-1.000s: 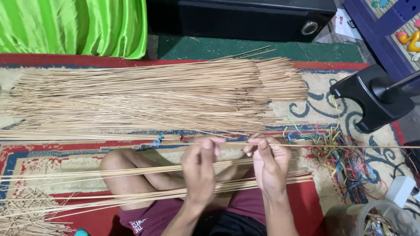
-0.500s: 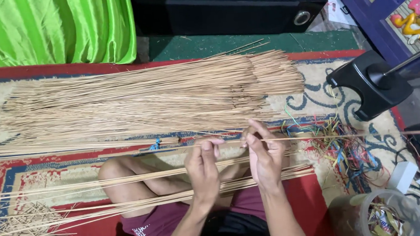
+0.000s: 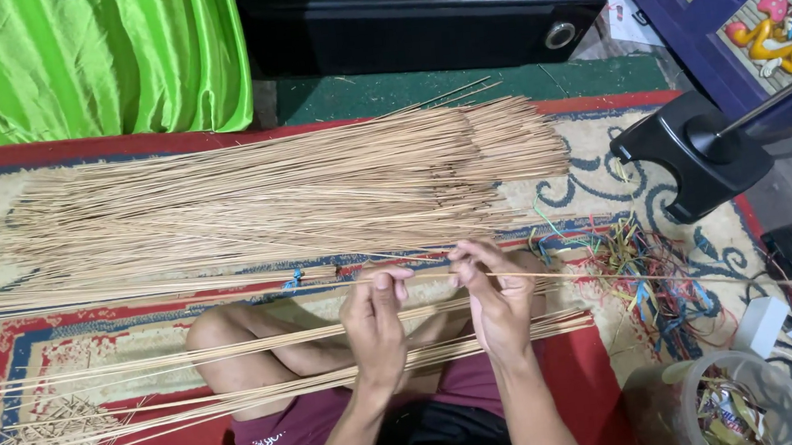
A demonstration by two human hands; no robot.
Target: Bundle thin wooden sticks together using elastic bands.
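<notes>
Between your two hands runs one thin stick (image 3: 607,276), lying left to right across your knees. Your left hand (image 3: 376,323) pinches it near its end, your right hand (image 3: 494,295) pinches it just beside, and the long part goes out past the right hand.

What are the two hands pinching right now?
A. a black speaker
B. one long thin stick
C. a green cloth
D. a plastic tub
B: the left hand and right hand both pinch one long thin stick that stretches off to the right, above the sticks lying across the lap.
</notes>
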